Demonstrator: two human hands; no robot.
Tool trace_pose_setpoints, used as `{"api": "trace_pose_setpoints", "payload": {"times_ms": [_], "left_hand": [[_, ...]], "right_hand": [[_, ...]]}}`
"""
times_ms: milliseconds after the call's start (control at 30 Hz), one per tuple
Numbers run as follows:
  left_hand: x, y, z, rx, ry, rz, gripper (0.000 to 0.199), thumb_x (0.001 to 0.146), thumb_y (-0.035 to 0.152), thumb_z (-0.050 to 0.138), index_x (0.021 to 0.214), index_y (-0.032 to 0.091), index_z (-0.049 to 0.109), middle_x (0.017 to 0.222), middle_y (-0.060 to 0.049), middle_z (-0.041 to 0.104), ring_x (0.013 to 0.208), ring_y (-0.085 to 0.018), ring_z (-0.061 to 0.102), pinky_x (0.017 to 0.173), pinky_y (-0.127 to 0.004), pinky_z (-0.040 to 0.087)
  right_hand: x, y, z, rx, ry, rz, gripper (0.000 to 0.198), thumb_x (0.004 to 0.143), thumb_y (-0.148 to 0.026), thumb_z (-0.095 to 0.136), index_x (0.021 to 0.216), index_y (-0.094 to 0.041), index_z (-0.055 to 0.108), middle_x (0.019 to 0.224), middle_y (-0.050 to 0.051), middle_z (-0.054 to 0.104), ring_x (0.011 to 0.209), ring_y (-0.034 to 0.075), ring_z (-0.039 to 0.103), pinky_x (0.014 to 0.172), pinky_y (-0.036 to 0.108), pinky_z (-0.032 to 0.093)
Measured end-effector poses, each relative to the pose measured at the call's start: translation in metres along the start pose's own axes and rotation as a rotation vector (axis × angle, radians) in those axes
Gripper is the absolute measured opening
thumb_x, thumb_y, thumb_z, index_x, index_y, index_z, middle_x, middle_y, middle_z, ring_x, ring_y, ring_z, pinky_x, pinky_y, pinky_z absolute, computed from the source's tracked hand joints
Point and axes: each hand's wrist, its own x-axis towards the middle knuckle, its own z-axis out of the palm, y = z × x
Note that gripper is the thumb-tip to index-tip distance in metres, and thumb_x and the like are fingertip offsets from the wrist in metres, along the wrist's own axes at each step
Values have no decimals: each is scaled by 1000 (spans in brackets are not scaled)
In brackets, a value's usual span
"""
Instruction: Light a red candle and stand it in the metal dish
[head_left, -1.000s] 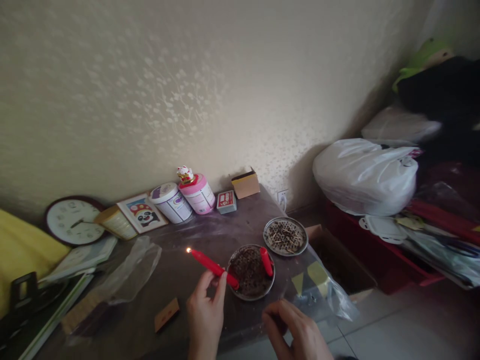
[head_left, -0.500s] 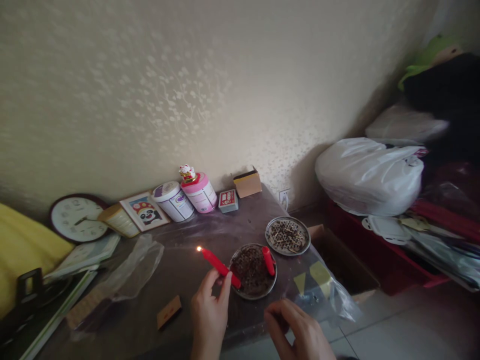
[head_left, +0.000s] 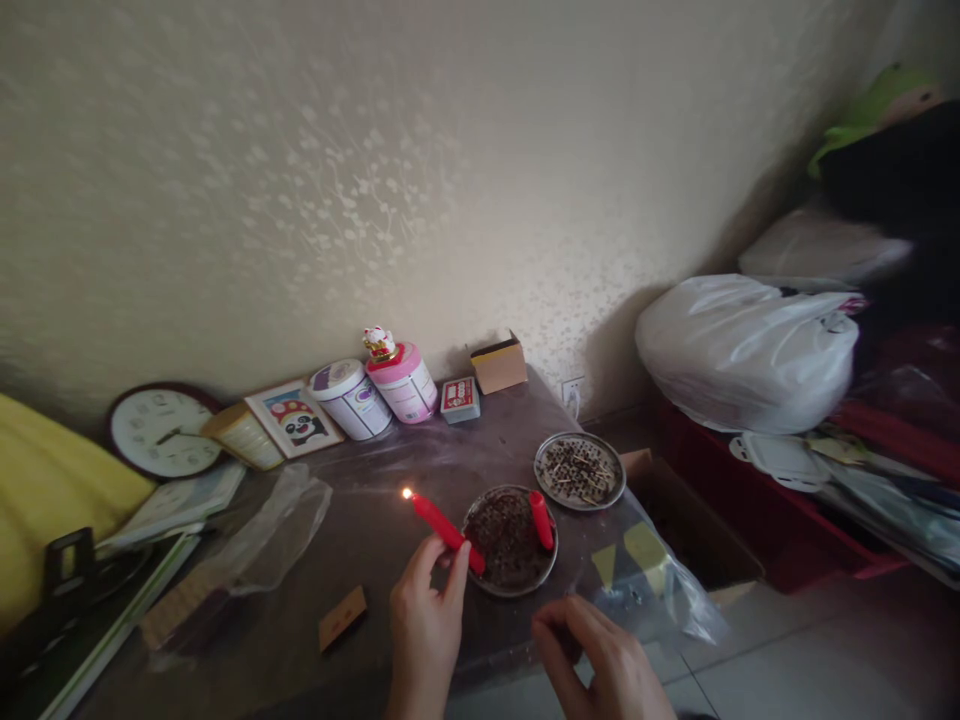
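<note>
Left hand at lower centre, grip pinched on lit red candle, tilted, flame up-left, butt over dish rim. Right hand lower right, fingers curled, grip contents cannot tell. Second candle lies in dish on tabletop

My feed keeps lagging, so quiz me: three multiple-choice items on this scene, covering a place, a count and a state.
1. Where does the short unlit red candle stand?
A. in the near round metal dish
B. on the wall clock
C. on the floor

2. How many round metal dishes are on the dark table?
A. one
B. two
C. four

3. The long red candle in the left hand is:
A. unlit
B. broken
C. lit

Answers: 1 A, it rises from that dish's right side. 2 B, near dish plus far dish. 3 C, a flame glows at its tip.
</note>
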Motion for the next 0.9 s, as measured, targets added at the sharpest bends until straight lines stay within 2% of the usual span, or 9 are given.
{"api": "trace_pose_setpoints", "payload": {"times_ms": [233, 533, 900], "left_hand": [[0, 0, 0, 13, 9, -20, 24, 83, 44, 59, 80, 22, 67, 74, -5, 74, 69, -22, 69, 63, -29, 49], [0, 0, 2, 24, 15, -15, 25, 83, 45, 59, 80, 21, 67, 73, -5, 73, 68, -22, 69, 63, -29, 49], [-2, 1, 1, 50, 27, -2, 27, 84, 46, 57, 79, 21, 66, 71, -4, 73, 65, -21, 69, 61, -28, 49]], "right_hand": [[-1, 1, 2, 19, 22, 15, 28, 96, -35, 44, 77, -22, 61, 66, 0, 65, 53, 12, 62, 51, 19, 48], [-2, 2, 0, -1, -49, 48, 20, 93, -25, 47, 77, -22, 59, 68, -1, 64, 57, 13, 61, 55, 19, 48], [-1, 4, 1, -25, -63, 69, 19, 92, -22, 47, 79, -21, 61, 69, -1, 64, 58, 14, 61, 57, 21, 48]]}}
